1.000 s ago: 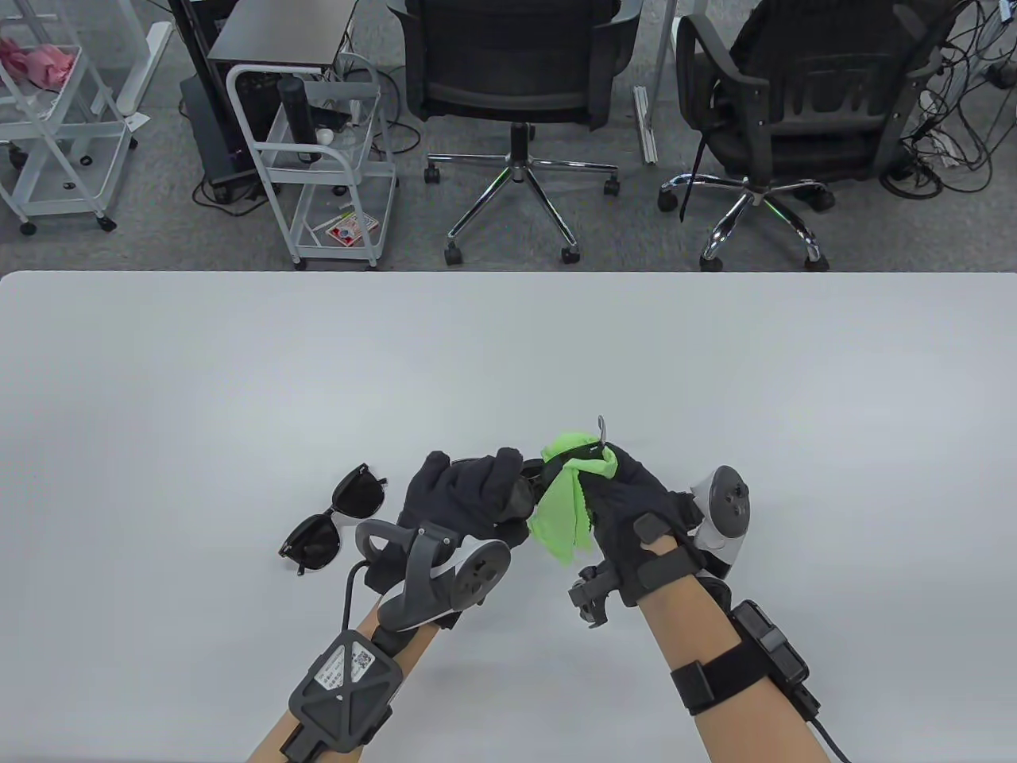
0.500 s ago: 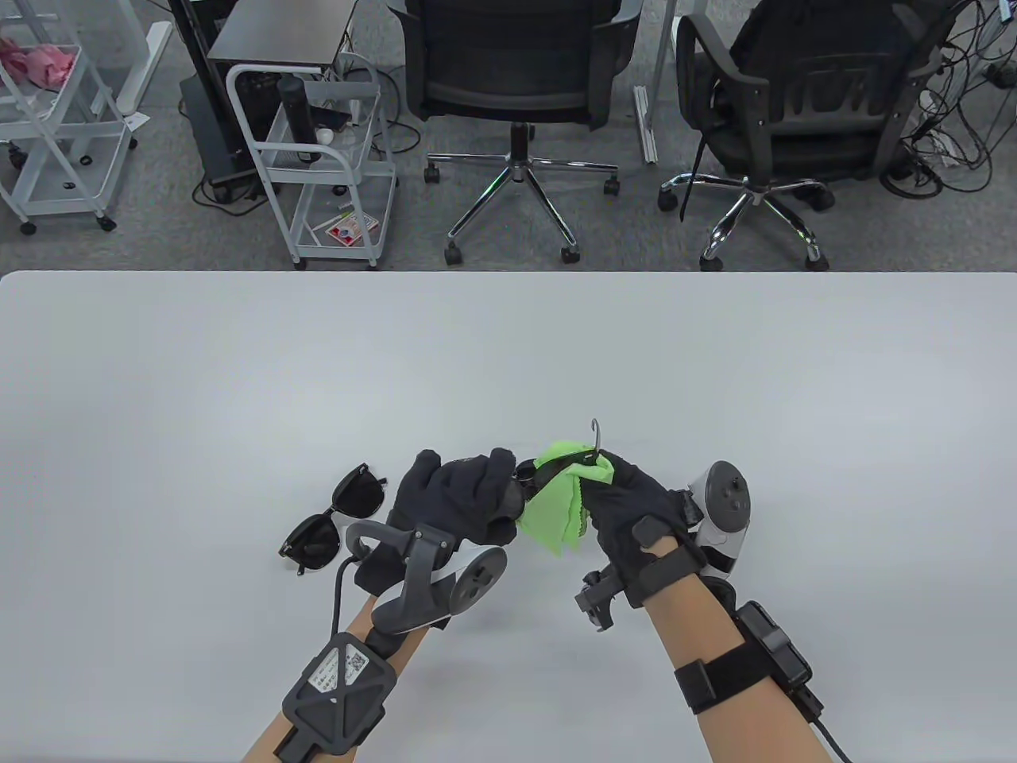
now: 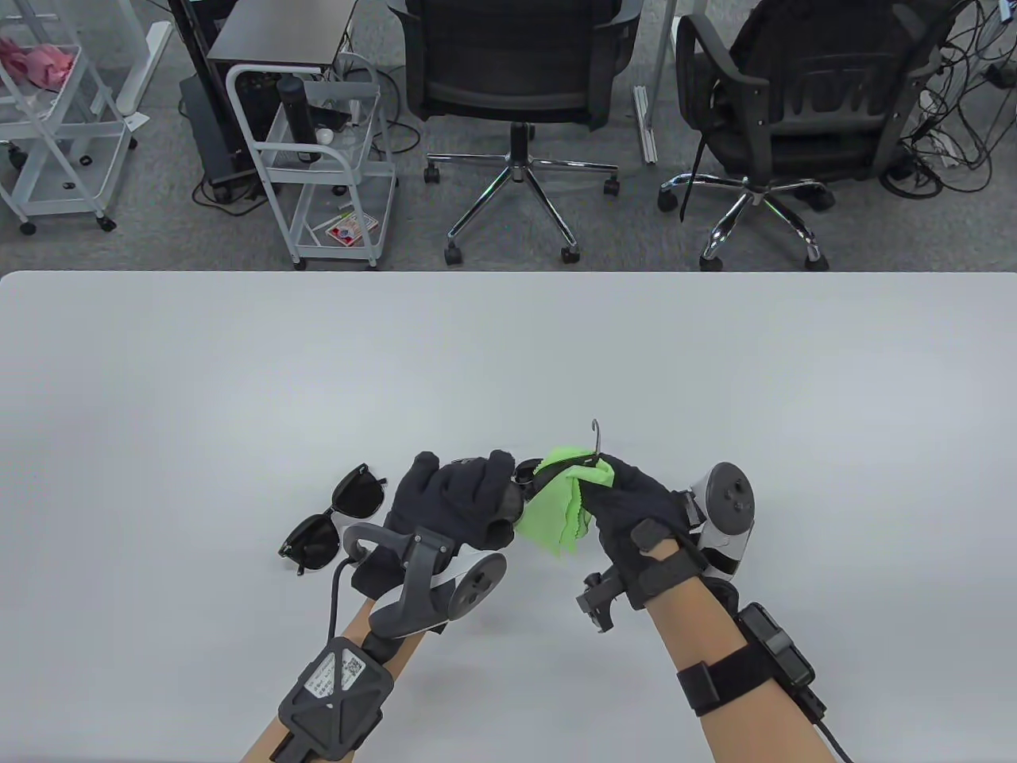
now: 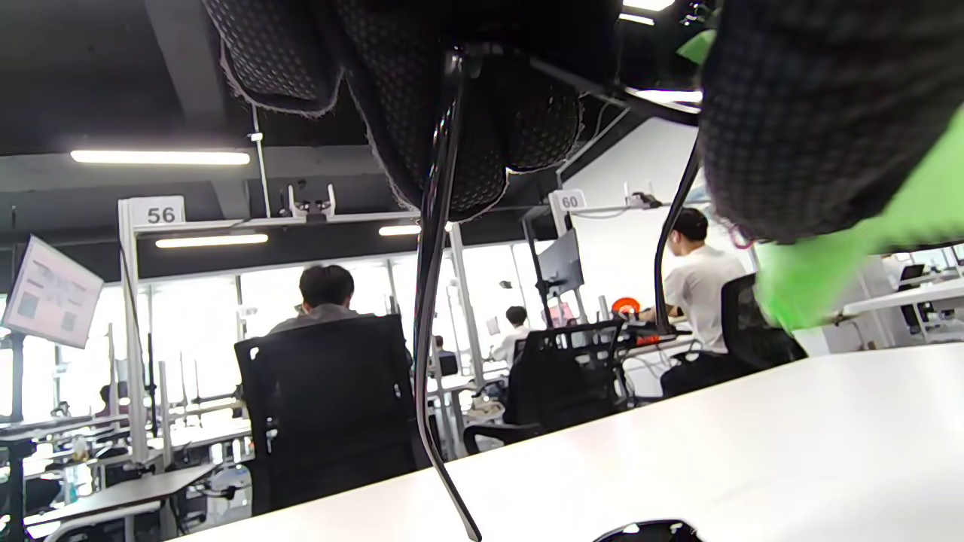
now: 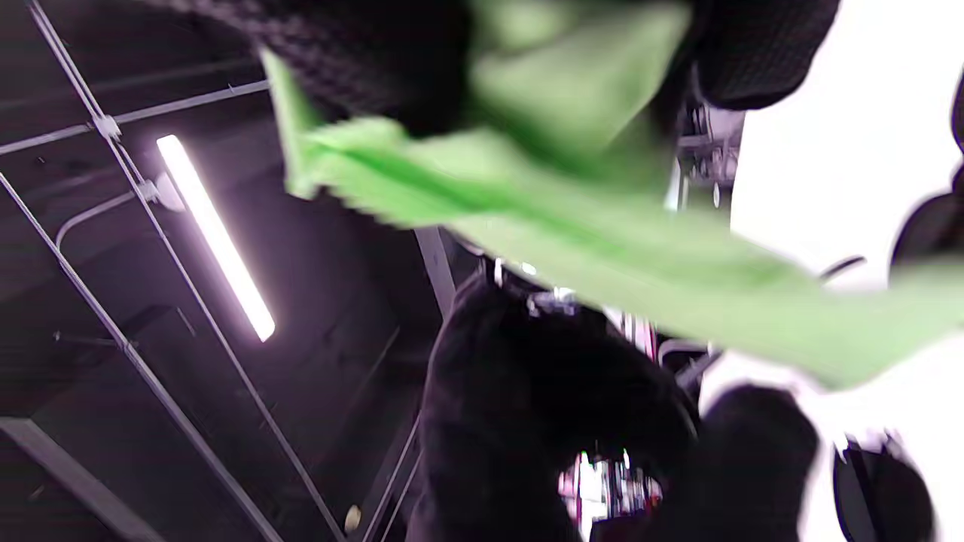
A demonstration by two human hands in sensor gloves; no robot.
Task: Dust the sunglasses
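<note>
Two pairs of sunglasses on show. One pair, the held sunglasses, gripped in the left hand above the near middle of the desk, left fingers curled tight around the frame. One thin temple arm poking up and away beyond the right hand; in the left wrist view, another temple arm hanging down from the glove toward the desk top.

Green cloth pinched in the right fingers, pressed against the held sunglasses between the two hands, loose corner drooping toward the near side. Same cloth stretched across the right wrist view, blurred, with dark glove fabric above and below it. Right fingers closed on the cloth; exact finger positions hard to make out.

Spare sunglasses lying on the desk just left of the left hand, dark lenses facing up, apart from the glove.

Trackers strapped on both hands: left tracker near the wrist, right tracker off to the right side of the hand.

Beyond the far edge of the desk, two black office chairs on a grey carpet and a white cart to the left.
</note>
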